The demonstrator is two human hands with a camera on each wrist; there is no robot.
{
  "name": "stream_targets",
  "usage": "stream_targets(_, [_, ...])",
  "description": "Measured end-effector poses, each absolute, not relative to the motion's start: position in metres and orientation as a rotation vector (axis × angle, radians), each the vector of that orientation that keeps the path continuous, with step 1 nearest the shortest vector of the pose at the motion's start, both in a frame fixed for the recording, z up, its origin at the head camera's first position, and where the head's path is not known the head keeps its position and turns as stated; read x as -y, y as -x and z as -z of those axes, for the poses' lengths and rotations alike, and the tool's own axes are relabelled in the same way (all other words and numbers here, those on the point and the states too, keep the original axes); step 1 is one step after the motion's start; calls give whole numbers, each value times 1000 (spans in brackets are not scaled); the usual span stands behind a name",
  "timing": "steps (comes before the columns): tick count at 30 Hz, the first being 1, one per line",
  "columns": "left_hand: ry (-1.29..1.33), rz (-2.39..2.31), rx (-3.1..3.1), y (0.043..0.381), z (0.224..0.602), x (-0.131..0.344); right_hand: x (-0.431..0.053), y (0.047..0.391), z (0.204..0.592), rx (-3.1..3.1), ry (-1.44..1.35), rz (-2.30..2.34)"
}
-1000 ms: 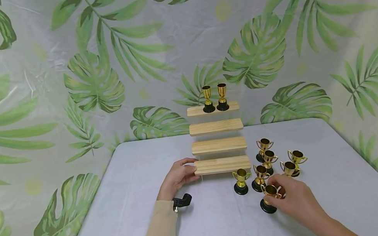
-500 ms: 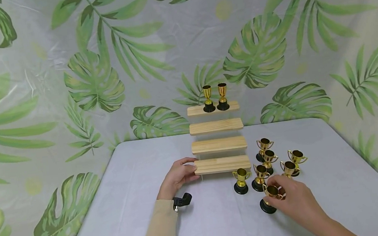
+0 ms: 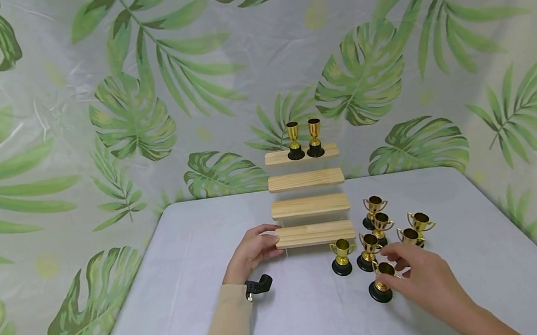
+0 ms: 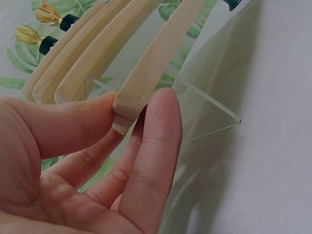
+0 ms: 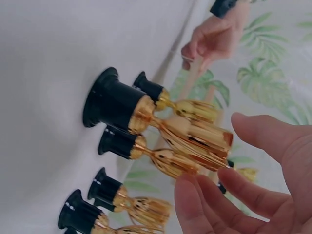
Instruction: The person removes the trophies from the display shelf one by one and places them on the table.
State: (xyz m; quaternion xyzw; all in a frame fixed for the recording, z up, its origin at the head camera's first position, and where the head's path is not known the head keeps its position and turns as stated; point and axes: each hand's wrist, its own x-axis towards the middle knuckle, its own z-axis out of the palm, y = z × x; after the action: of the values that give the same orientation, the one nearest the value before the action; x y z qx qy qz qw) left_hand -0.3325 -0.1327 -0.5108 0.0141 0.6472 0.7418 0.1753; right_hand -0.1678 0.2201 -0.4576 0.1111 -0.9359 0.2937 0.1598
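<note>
My left hand (image 3: 253, 251) pinches the left end of the lowest wooden board of a tiered display stand (image 3: 314, 233); the left wrist view shows thumb and index finger on either side of the board (image 4: 151, 58). My right hand (image 3: 422, 277) is around the cup of the nearest gold trophy (image 5: 180, 131), which stands upright on its black base. In the right wrist view, the thumb (image 5: 258, 134) is apart from the cup and the fingers lie close to its rim, loosely spread. Part of this trophy is hidden by the hand in the head view.
Two gold trophies (image 3: 315, 139) stand on the top board. Several more crowd the table right of the stand, among them a trophy (image 3: 342, 258) before its lowest board and another (image 3: 370, 252) beside my right hand. Leaf-patterned cloth (image 3: 214, 85) hangs behind the white table (image 3: 166, 317).
My right hand's fingers have loosened from the nearest trophy and the hand has shifted slightly right. That trophy stays at about the same spot. My left hand keeps its hold on the board.
</note>
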Motion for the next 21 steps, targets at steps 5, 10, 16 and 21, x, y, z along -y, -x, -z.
stream_targets(5, [-39, -2102, -1831, 333, 511, 133, -223, 168, 449, 2650, -313, -819])
stream_targets(10, [-39, -2112, -1829, 333, 510, 133, -223, 170, 437, 2602, -331, -788])
stream_targets(16, [-33, -2107, -1835, 333, 510, 133, -220, 175, 421, 2506, -414, -741])
stream_targets(21, [-30, -2100, -1830, 333, 510, 132, -217, 180, 406, 2436, -465, -687])
